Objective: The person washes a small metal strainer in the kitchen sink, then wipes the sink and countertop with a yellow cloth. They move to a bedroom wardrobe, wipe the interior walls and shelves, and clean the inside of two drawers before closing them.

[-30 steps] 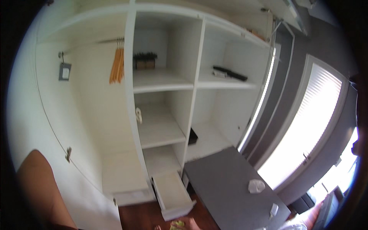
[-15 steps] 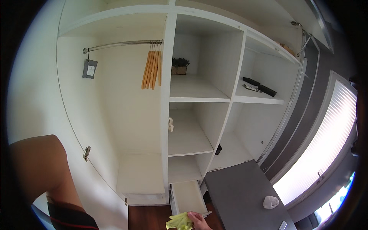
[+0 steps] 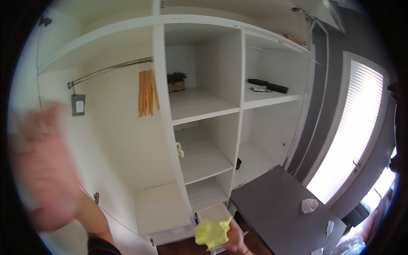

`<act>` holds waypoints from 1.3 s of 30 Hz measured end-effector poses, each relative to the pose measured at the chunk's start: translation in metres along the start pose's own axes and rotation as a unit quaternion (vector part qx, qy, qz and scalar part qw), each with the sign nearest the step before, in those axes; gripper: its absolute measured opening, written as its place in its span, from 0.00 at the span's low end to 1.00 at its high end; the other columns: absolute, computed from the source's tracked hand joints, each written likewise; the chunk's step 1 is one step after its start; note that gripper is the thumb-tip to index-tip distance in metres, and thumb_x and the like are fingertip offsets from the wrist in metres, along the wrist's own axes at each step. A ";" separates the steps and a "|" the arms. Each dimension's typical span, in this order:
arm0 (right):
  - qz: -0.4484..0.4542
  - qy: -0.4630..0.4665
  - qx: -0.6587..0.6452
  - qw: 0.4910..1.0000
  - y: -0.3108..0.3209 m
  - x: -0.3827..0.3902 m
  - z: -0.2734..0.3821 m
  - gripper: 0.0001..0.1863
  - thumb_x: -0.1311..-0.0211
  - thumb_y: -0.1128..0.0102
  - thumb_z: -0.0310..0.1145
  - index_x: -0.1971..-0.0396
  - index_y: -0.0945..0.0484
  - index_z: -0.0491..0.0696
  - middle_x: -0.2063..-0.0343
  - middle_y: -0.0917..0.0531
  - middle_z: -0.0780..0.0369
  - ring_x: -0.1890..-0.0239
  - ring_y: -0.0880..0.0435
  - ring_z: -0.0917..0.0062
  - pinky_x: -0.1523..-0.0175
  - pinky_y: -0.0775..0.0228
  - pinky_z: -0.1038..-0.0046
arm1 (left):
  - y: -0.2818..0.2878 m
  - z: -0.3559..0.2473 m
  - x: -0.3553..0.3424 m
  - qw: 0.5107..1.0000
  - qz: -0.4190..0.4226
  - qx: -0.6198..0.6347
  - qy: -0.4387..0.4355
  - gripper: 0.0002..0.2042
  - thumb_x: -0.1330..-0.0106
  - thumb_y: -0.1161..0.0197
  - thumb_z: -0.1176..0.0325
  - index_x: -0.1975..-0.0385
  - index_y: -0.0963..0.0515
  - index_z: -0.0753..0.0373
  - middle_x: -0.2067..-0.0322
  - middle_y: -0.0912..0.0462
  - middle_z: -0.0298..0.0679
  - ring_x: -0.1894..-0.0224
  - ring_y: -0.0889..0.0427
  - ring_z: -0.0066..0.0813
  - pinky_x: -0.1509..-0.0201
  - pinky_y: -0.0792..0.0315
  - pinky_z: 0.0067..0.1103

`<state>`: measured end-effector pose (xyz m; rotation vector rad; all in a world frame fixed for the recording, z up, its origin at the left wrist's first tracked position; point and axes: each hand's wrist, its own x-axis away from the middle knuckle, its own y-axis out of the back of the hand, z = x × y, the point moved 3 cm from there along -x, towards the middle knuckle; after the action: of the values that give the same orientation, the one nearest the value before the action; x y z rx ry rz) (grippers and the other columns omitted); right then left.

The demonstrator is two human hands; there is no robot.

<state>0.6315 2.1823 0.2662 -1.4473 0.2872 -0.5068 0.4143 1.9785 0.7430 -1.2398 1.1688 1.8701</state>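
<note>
My left hand (image 3: pixel 49 170) is raised at the far left, in front of the white cabinet door. Motion smears it, but its fingers look stretched upward and nothing shows in them. Low in the middle, my right hand (image 3: pixel 235 239) grips a crumpled yellow-green cloth (image 3: pixel 212 233). The cloth hangs over a pulled-out white drawer (image 3: pixel 212 210) and hides part of it. Open white shelves (image 3: pixel 208 159) rise beyond the right hand.
Wooden hangers (image 3: pixel 147 93) and a grey tag (image 3: pixel 78 105) hang from a metal rail. A potted plant (image 3: pixel 176 81) and black objects (image 3: pixel 277 88) sit on shelves. At right, a grey tabletop (image 3: pixel 276 204) bears crumpled white material (image 3: pixel 310 205). A bright blind-covered window (image 3: pixel 352 127) stands beyond.
My left hand has come into sight, raised at the left, where only a bent arm showed. The right hand with the cloth has shifted slightly up and right. The view has turned.
</note>
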 end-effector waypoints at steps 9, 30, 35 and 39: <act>0.090 0.448 0.556 0.694 -0.153 -0.004 0.126 0.21 0.38 0.29 0.39 0.48 0.19 0.44 0.52 0.13 0.61 0.52 0.12 0.67 0.45 0.21 0.66 | -0.265 0.090 0.165 0.910 0.148 -0.106 0.372 0.26 0.44 0.21 0.55 0.49 0.22 0.59 0.52 0.17 0.40 0.52 0.14 0.36 0.52 0.17 0.28; 0.633 0.351 0.403 0.560 -0.595 -0.133 0.412 0.19 0.27 0.46 0.47 0.50 0.21 0.48 0.64 0.17 0.64 0.64 0.18 0.79 0.58 0.22 0.71 | -0.189 0.275 0.224 0.698 -0.026 -0.621 0.355 0.32 0.43 0.29 0.53 0.40 0.30 0.57 0.27 0.47 0.56 0.23 0.56 0.64 0.27 0.57 0.59; 0.160 0.617 0.770 -0.034 -0.741 -0.239 0.248 0.19 0.39 0.41 0.40 0.55 0.15 0.43 0.53 0.15 0.46 0.48 0.17 0.51 0.42 0.25 0.56 | -0.186 0.294 0.250 0.667 0.004 -0.663 0.340 0.32 0.41 0.32 0.49 0.39 0.29 0.57 0.23 0.52 0.57 0.22 0.59 0.63 0.27 0.61 0.60; 0.128 0.448 0.876 0.126 -0.751 -0.267 0.199 0.35 0.36 0.53 0.58 0.37 0.23 0.50 0.36 0.23 0.53 0.35 0.25 0.58 0.32 0.35 0.58 | -0.180 0.302 0.268 0.678 -0.005 -0.665 0.314 0.30 0.40 0.33 0.48 0.40 0.27 0.58 0.24 0.48 0.58 0.22 0.56 0.62 0.27 0.61 0.59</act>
<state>0.3803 2.4532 1.0002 1.5091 0.4993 -0.7870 0.3434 2.3318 0.4875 -2.7689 -0.2918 2.3284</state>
